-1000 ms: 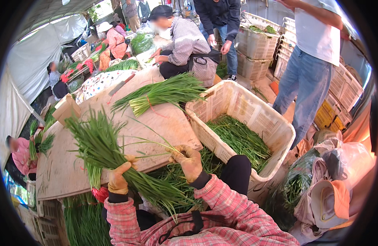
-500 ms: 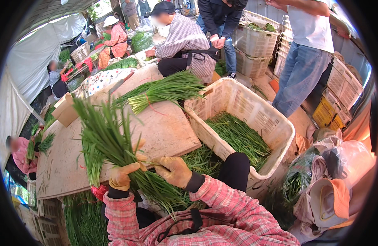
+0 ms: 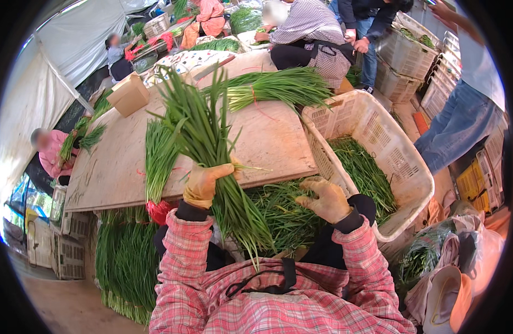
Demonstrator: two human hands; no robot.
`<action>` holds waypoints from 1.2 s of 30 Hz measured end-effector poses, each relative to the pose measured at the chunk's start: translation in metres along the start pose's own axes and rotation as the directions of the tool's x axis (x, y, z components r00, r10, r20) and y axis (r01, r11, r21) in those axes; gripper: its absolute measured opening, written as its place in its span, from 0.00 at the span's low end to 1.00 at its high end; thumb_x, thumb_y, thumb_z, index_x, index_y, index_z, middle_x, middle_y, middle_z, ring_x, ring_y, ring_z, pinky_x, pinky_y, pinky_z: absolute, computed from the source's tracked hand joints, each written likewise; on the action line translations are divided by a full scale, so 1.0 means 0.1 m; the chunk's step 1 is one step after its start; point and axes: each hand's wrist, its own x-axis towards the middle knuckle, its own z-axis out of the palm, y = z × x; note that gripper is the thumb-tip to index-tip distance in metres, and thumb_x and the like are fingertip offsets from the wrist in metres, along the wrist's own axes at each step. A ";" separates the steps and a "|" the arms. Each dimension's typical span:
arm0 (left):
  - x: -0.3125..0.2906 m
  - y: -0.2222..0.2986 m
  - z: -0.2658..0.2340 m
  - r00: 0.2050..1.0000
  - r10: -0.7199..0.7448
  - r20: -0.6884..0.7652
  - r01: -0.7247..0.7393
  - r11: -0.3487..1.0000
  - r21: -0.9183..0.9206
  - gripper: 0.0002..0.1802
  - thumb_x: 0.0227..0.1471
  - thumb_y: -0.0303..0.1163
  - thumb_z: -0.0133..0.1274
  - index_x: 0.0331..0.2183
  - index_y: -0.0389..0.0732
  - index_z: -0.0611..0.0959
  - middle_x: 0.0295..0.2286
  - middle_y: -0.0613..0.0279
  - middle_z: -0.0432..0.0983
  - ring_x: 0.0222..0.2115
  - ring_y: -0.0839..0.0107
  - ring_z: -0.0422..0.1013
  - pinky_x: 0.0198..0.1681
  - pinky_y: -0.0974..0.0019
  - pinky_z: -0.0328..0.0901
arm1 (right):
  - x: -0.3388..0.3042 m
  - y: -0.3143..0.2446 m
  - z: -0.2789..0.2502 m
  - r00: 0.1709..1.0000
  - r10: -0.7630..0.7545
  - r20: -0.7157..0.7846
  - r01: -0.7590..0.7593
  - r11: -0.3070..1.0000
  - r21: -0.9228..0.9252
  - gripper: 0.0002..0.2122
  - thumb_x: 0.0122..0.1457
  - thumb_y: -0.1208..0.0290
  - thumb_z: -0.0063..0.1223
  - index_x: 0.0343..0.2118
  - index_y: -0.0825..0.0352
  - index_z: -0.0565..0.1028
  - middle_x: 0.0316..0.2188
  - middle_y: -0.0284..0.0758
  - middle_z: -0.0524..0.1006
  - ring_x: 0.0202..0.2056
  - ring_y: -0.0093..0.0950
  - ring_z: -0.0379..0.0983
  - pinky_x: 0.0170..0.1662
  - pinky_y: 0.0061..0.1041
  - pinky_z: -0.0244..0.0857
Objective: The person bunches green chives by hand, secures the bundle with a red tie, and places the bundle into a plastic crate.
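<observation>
My left hand, in a tan glove, is closed around a bunch of garlic chives. The bunch is held upright and slightly tilted, its leaves fanning at both ends; a thin pale stalk juts out sideways by the thumb. My gloved right hand is apart from the bunch, fingers loosely bent and spread with nothing seen in them. Below it lies a heap of loose chives between my knees and the board. On the wooden board rest a tied bundle near the left hand and more bundles farther back.
A cream plastic crate with loose chives stands right of the board. Stacked bundles sit below the board's left side, near red ties. A cardboard box is at the far left. Several people work beyond; one stands at right.
My right hand has moved right, away from the bunch, and its fingers have opened. The left hand still grips the chives, now held more upright. The whole view has shifted.
</observation>
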 end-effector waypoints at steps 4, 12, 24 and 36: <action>0.02 -0.09 0.04 0.996 0.070 0.057 -0.074 0.994 0.081 0.09 0.45 0.23 0.53 0.33 0.32 0.80 0.27 0.59 0.77 0.27 0.71 0.73 0.31 0.70 0.68 | 0.29 -0.44 0.09 0.976 0.035 -0.217 0.029 0.958 0.284 0.18 0.55 0.60 0.55 0.41 0.70 0.74 0.29 0.45 0.75 0.31 0.37 0.74 0.33 0.31 0.68; -0.03 -0.19 0.12 0.999 0.039 0.027 -0.037 0.997 -0.068 0.09 0.43 0.21 0.53 0.32 0.31 0.79 0.25 0.57 0.77 0.25 0.69 0.74 0.29 0.67 0.69 | 0.48 -0.53 0.34 0.899 -0.249 -0.360 0.219 0.968 -0.123 0.07 0.54 0.68 0.52 0.24 0.65 0.71 0.15 0.35 0.68 0.18 0.34 0.68 0.21 0.33 0.60; 0.03 -0.23 0.31 0.987 0.154 0.048 -0.156 0.987 0.040 0.06 0.43 0.17 0.54 0.29 0.29 0.80 0.24 0.53 0.77 0.22 0.65 0.74 0.27 0.65 0.70 | 0.32 -0.51 0.05 0.953 -0.127 -0.274 0.103 0.990 -0.101 0.09 0.47 0.64 0.61 0.31 0.60 0.79 0.30 0.32 0.78 0.33 0.33 0.73 0.36 0.32 0.66; -0.04 -0.29 0.39 0.993 0.113 0.013 -0.114 0.993 0.033 0.07 0.44 0.17 0.53 0.31 0.31 0.80 0.25 0.56 0.77 0.23 0.65 0.74 0.28 0.64 0.71 | 0.33 -0.42 0.55 0.843 0.421 -0.335 0.022 0.595 0.803 0.05 0.54 0.75 0.56 0.29 0.72 0.78 0.22 0.36 0.77 0.23 0.21 0.70 0.28 0.22 0.63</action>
